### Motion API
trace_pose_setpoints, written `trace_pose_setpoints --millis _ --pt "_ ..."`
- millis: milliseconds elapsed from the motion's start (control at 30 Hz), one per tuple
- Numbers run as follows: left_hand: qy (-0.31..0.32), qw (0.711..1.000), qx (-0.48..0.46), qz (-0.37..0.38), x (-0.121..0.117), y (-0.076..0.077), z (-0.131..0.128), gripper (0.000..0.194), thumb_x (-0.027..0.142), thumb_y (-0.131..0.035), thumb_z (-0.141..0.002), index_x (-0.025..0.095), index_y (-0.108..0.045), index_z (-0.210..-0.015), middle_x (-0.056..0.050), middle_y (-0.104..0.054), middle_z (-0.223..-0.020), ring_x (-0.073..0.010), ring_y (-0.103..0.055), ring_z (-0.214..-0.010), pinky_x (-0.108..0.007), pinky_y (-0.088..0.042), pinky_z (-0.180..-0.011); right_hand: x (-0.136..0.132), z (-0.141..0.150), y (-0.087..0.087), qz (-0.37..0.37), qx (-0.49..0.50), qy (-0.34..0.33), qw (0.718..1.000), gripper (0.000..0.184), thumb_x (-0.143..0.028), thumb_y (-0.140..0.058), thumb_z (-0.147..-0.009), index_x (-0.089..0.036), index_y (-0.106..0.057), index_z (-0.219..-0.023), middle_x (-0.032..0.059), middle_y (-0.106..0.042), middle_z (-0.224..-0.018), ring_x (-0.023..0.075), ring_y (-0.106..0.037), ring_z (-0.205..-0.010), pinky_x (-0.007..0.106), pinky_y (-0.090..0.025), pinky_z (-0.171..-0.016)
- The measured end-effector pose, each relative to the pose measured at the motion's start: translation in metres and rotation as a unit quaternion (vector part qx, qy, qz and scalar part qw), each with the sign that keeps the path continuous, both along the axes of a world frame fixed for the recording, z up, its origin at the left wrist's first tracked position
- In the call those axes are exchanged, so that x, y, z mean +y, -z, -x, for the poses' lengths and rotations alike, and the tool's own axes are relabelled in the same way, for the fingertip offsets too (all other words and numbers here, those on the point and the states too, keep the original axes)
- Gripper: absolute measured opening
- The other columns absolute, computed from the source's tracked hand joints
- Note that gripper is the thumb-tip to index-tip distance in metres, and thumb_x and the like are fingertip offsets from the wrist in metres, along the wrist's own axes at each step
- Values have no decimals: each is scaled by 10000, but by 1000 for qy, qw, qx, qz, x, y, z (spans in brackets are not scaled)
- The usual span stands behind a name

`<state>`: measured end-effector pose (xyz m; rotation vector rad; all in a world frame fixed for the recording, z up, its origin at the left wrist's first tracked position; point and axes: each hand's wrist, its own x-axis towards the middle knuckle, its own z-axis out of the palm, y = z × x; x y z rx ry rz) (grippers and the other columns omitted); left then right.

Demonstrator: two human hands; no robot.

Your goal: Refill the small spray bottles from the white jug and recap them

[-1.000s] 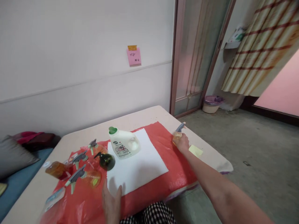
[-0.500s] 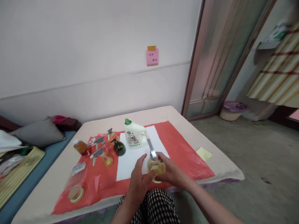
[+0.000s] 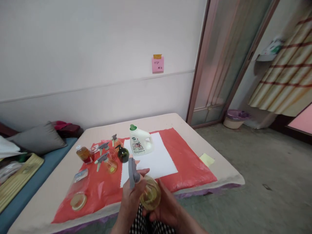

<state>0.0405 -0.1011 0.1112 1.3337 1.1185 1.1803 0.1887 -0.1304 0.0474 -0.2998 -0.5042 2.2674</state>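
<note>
I hold the sprayer [image 3: 151, 195] in both hands, low in front of me, over my checked trousers [image 3: 138, 224] at the near edge of the table [image 3: 195, 136]. My left hand [image 3: 131, 196] is closed round its neck, just under the grey head, which leans up and away from me. My right hand [image 3: 169, 208] is curved round the clear body, thumb along one side and fingers beneath, with yellowish liquid showing inside. Ahead of my hands, the white jug [image 3: 141, 143] stands open on the white sheet [image 3: 158, 156], which lies on the red plastic [image 3: 185, 162]. The dark green pump bottle [image 3: 123, 154] is just left of the jug. Further left are three more sprayers [image 3: 112, 165] with grey heads, and the amber bottle [image 3: 84, 154] with its white cap. Nearer me on that side lie a flat packet [image 3: 81, 175] and a round tan piece [image 3: 78, 201] (I can't tell quite what it is). A yellow note [image 3: 207, 160] lies at the right, and a pink note [image 3: 158, 65] is taped to the wall [image 3: 97, 58].
</note>
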Motion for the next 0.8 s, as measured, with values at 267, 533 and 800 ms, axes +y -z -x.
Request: trace_pose_setpoints --millis 267,533,800 --pt "-19 1000 -4 2 -2 -14 -6 462 626 -679 -751 187 -762 -869 -150 -747 -1098 -349 -559 -1242 -478 -411 -1070 -3 11 -1 69 -53 101 991 694 -749 -573 -789 -132 -666 -1092 71 -710 -727 133 -610 -486 196 -400 -416" --pt "-65 989 -127 31 -2 -17 -19 443 585 -710 -756 169 -722 -910 -131 -746 -1099 -298 -663 -1053 -393 -523 -894 -7 26 -5 1 -72 262 962 615 -609 -738 -717 -257 -632 -1210 74 -712 -1087 198 -658 -802 263 -471 -567" --pt "84 978 -189 17 17 -14 1 595 556 -812 -663 172 -712 -1106 -147 -701 -1228 -311 -624 -1170 -429 -457 -1046 -8 18 -21 28 -127 198 971 588 -663 -571 -841 -186 -653 -1175 86 -721 -852 152 -623 -559 222 -381 -428"
